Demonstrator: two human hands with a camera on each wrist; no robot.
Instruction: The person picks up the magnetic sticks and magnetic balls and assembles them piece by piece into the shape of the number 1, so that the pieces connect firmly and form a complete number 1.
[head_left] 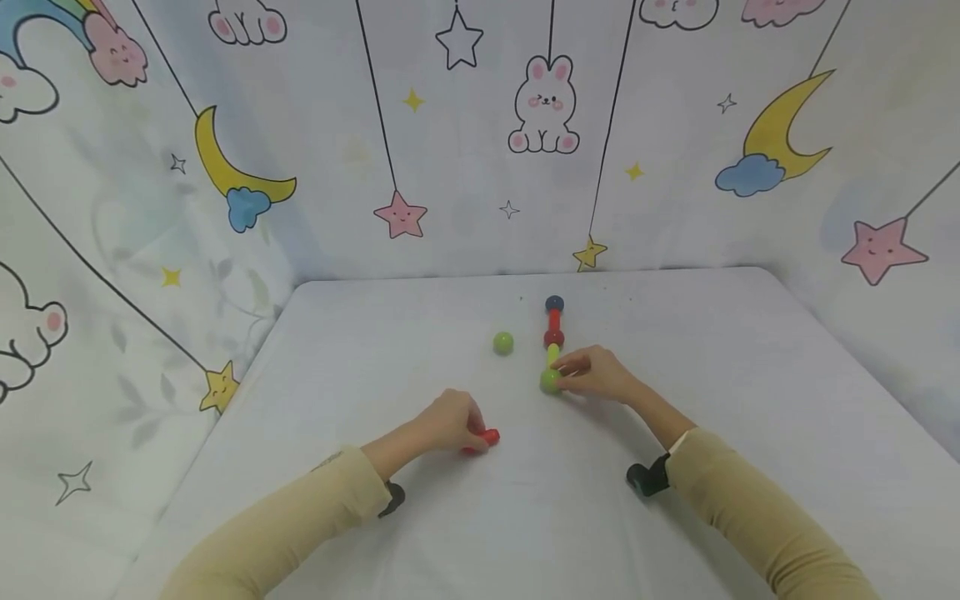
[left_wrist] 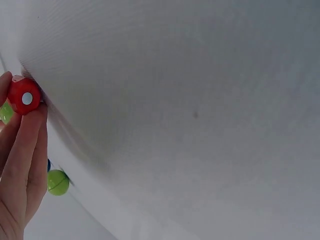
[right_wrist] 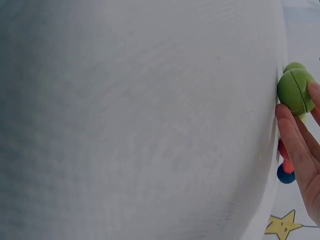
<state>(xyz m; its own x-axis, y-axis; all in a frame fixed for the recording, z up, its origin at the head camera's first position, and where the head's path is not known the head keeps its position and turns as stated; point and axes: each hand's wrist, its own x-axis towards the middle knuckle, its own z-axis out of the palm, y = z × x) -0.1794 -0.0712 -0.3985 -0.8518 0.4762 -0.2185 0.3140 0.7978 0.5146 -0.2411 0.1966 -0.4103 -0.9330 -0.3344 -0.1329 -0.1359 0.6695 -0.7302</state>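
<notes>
Fingers and thumb of my left hand [head_left: 448, 421] pinch a short red rod [head_left: 491, 436] low over the table. In the left wrist view its end face [left_wrist: 27, 98] shows a pale round spot. My right hand [head_left: 600, 375] grips a green ball [head_left: 550, 381] from its right side; the right wrist view shows a seam around this ball. From there a straight chain runs away from me: a yellow-green rod [head_left: 552, 353], a red ball [head_left: 553, 338], a red rod [head_left: 554, 320] and a dark blue ball [head_left: 554, 303]. Left of the chain lies a loose green ball [head_left: 503, 342].
A white cloth covers the table [head_left: 337, 342]. Behind it and along the sides hangs a pale curtain [head_left: 465, 167] printed with stars, moons and a rabbit. Dark wrist straps show at the cuffs of both beige sleeves [head_left: 300, 517].
</notes>
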